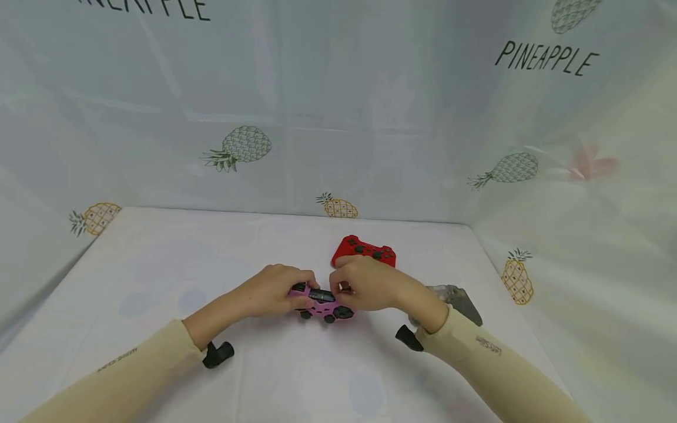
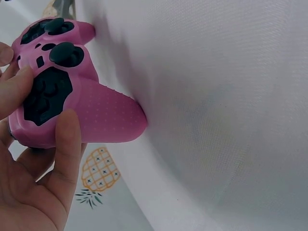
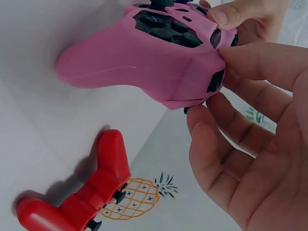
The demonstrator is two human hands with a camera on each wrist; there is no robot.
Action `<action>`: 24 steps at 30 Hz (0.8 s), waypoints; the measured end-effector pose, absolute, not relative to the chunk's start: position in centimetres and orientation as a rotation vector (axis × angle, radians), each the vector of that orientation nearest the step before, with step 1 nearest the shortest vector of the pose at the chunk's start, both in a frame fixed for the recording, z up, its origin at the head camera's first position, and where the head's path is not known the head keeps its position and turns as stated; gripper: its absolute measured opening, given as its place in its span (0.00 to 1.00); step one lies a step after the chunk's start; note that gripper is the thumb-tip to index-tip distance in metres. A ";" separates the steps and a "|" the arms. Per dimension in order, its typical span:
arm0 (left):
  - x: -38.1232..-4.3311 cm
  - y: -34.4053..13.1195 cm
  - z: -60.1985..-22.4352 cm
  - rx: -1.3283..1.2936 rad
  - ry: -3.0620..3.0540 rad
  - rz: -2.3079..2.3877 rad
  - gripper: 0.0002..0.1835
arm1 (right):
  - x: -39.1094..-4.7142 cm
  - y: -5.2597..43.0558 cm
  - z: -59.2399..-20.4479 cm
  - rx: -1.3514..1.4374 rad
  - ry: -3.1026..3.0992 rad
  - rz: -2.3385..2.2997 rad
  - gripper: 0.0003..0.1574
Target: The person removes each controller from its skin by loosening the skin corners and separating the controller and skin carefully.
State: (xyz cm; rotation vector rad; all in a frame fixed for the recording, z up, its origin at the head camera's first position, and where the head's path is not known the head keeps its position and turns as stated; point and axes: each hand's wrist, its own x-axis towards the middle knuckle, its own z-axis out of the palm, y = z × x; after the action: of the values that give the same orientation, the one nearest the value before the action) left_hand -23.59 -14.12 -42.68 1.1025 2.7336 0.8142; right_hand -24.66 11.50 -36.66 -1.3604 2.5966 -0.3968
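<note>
A pink game controller point(image 1: 320, 306) with black buttons and sticks is held between both hands over the white table. My left hand point(image 1: 279, 290) grips its left end; in the left wrist view the thumb lies on the face near the buttons and a finger presses by the pink grip point(image 2: 108, 110). At the other end, my right hand point(image 1: 366, 284) pinches the pink covering's edge beside the shoulder buttons, as the right wrist view shows. There, the pink skin point(image 3: 130, 62) looks loose around the black button openings. The far fingers are partly hidden behind the controller.
A red game controller point(image 1: 351, 244) lies just beyond my right hand. Partly behind the right forearm sits a grey, partly clear object point(image 1: 461, 301). Black wrist mounts point(image 1: 218, 355) jut below the sleeves. Pineapple-printed sheeting point(image 1: 338, 147) rises behind the table point(image 1: 174, 258).
</note>
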 end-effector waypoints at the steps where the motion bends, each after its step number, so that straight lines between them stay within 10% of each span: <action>1: -23.6 -14.1 -42.7 1.103 2.736 0.811 0.09 | -24.7 11.4 -36.6 -1.369 2.592 -0.382 0.11; 24: -23.5 -14.2 -42.9 1.154 2.751 0.806 0.10 | -25.2 8.4 -34.7 -1.061 2.473 -0.030 0.12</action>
State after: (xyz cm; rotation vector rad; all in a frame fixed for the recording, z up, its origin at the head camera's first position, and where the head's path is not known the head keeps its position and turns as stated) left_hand -23.52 -14.19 -42.88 1.1537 2.7506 0.8064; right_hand -25.15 8.42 -34.74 -1.0613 2.4734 -0.0301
